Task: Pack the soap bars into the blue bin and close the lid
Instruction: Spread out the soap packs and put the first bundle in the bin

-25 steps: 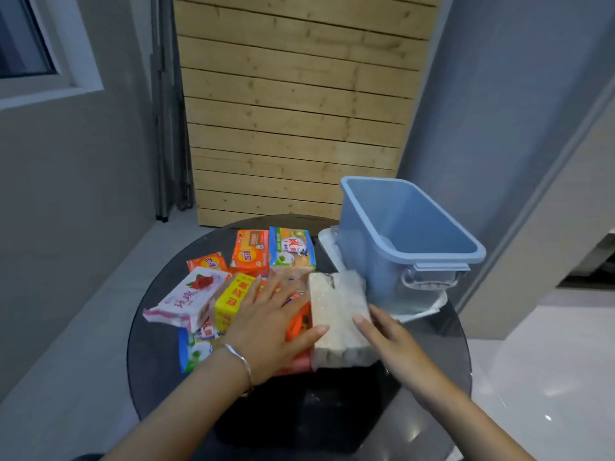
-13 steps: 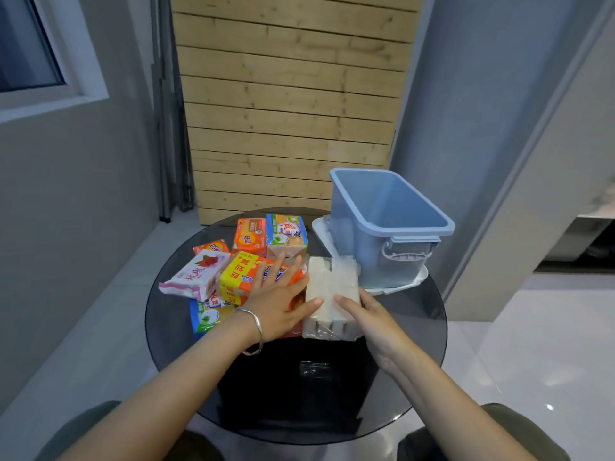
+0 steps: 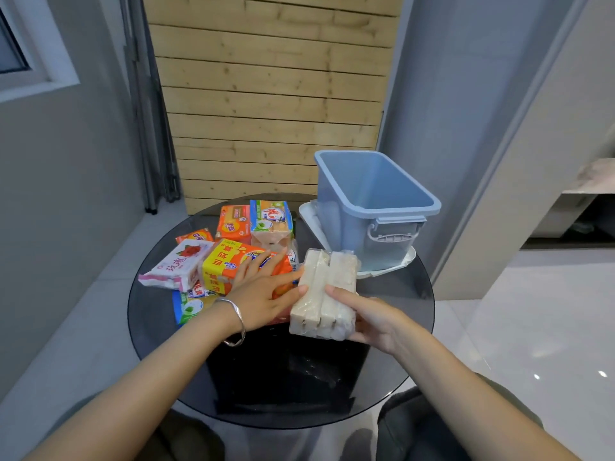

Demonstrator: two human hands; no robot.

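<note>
An open blue bin (image 3: 392,221) stands at the table's far right, on top of its white lid (image 3: 382,269). A clear-wrapped pack of pale soap bars (image 3: 324,294) lies in front of it. My right hand (image 3: 369,317) grips the pack's near right end, thumb on top. My left hand (image 3: 263,294) lies flat with straight fingers on the orange and yellow soap pack (image 3: 226,264), its fingertips touching the pale pack's left side. More wrapped soaps lie to the left: a pink rose one (image 3: 179,266), orange ones (image 3: 233,222), a green and blue one (image 3: 271,217).
Everything sits on a round dark glass table (image 3: 159,314). A wooden slat panel (image 3: 273,94) stands behind it, with grey walls on both sides. My knees show below the table's near edge.
My right hand has closed round the near end of the pale soap pack and raised that end a little. My left hand stays flat on the orange pack. The camera has pulled back.
</note>
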